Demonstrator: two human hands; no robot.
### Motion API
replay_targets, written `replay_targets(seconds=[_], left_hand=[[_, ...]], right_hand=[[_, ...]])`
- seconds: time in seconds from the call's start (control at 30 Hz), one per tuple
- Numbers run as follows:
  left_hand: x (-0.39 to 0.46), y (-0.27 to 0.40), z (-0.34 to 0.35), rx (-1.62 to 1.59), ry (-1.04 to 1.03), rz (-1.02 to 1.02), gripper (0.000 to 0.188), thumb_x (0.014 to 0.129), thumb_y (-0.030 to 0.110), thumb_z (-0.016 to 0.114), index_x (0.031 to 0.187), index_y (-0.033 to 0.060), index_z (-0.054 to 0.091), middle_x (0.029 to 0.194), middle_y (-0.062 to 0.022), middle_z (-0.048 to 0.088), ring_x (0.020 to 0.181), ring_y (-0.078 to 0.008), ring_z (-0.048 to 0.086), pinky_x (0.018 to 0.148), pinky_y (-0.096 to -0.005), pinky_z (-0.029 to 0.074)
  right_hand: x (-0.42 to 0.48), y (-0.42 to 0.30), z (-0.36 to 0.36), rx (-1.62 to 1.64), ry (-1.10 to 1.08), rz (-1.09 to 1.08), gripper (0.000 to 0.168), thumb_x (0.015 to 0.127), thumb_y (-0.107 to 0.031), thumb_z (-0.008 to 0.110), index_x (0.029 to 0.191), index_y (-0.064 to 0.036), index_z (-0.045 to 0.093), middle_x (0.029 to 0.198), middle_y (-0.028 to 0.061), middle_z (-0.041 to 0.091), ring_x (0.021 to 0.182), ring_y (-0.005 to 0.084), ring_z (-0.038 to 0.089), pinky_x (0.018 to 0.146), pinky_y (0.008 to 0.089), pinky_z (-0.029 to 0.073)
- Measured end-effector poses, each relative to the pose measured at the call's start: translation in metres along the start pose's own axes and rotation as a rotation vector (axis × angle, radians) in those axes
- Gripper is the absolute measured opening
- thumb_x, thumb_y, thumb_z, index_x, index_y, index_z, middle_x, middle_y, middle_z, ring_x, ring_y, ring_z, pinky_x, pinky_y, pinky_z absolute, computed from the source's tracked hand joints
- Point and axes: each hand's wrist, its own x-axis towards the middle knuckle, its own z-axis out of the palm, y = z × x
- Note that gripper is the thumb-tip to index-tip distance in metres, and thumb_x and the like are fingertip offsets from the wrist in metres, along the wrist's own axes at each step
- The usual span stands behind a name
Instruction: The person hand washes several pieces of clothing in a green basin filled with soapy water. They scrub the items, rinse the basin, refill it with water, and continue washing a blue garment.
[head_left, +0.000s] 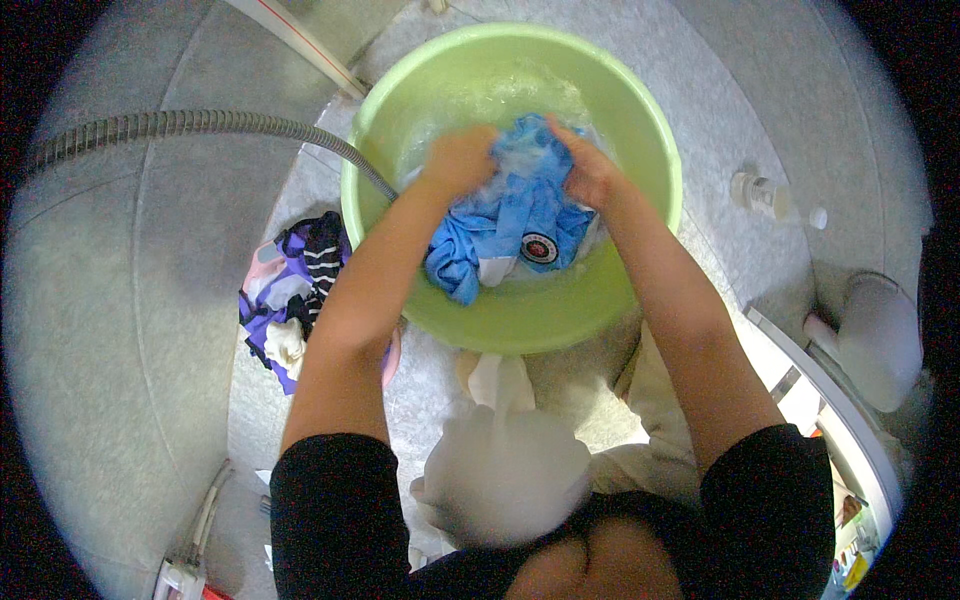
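Observation:
A big green plastic basin (517, 322) holds sudsy water and a wet blue garment (487, 217) with a white part and a round dark badge. On the left of the garment's upper part, my left hand (463, 161) is closed on the cloth, somewhat blurred. My right hand (589, 169) grips the same cloth from the right side, its thumb and fingers against the fabric. The garment's lower folds lie in the water below both hands. A ribbed metal shower hose (225, 121) hangs over the basin's left rim, its end hidden behind my left forearm.
Purple, black and white clothes (285, 300) are piled in a pink container (264, 262) left of the basin. A clear bottle (760, 195) and a small white cap (817, 218) lie to the right. A pale pipe (300, 45) stands at the upper left, near the basin.

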Motion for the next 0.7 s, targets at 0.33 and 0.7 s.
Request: replay_targets(seconds=[0.33,0.7], left_hand=[[-0.016,-0.015,-0.044,-0.955,-0.023,-0.133,0.052,0.07,0.033,0.065,0.109,0.0008,0.05,0.091,-0.0123,0.059,0.083,-0.0221,0.055,0.075,-0.0315,0.043],[-0.046,0.108,-0.04,-0.412,0.297,-0.171,0.042,0.07,0.024,0.059,0.105,0.0011,0.053,0.09,-0.0202,0.057,0.09,-0.0309,0.054,0.085,-0.039,0.039]], right_hand=[[0.008,-0.001,-0.015,-0.004,0.134,-0.081,0.048,0.082,-0.034,0.052,0.112,0.003,0.044,0.102,0.0174,0.054,0.092,0.0274,0.054,0.08,0.0404,0.045],[0.026,0.08,0.018,-0.02,0.166,-0.242,0.055,0.079,-0.05,0.045,0.103,0.0,0.051,0.103,0.0141,0.053,0.088,0.023,0.052,0.071,0.0379,0.043]])
